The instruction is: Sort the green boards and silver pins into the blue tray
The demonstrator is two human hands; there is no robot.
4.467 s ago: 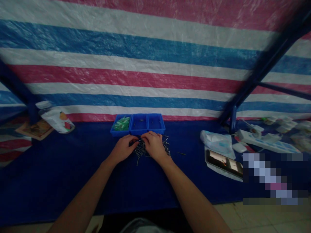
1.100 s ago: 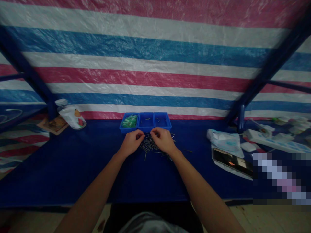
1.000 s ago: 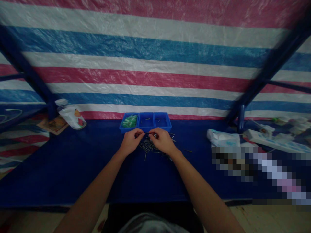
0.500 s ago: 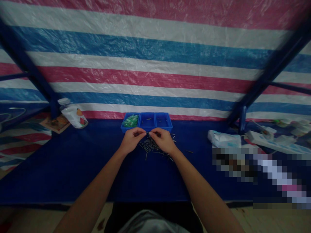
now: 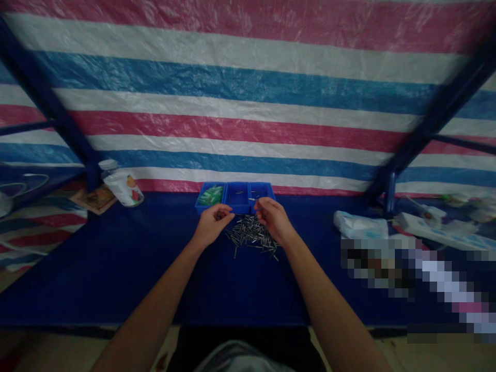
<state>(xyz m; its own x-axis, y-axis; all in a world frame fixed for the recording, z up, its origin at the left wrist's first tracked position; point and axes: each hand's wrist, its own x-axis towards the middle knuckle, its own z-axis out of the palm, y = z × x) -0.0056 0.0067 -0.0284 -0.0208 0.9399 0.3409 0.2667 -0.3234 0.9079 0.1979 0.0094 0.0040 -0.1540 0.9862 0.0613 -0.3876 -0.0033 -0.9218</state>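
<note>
A blue tray point(image 5: 237, 209) with three compartments stands at the back of the blue table. Its left compartment holds green pieces point(image 5: 211, 195); a few small pieces lie in the other two. In front of it spreads a pile of metal screws point(image 5: 251, 231). My right hand point(image 5: 273, 219) pinches a small screw point(image 5: 252, 199) over the front edge of the right compartment. At the pile's left side is my left hand point(image 5: 212, 222), thumb and forefinger apart, with nothing visible between them.
A white bottle point(image 5: 124, 187) with a fruit label and a brown flat box point(image 5: 96, 199) stand at the back left. On the right are a plastic packet point(image 5: 360, 225), a white power strip point(image 5: 434, 232) and a pixelated area. A striped sheet hangs behind.
My hands have moved apart. The right one has risen towards the right compartment with a screw, and the left one's fingertips have opened. More of the pile shows between them.
</note>
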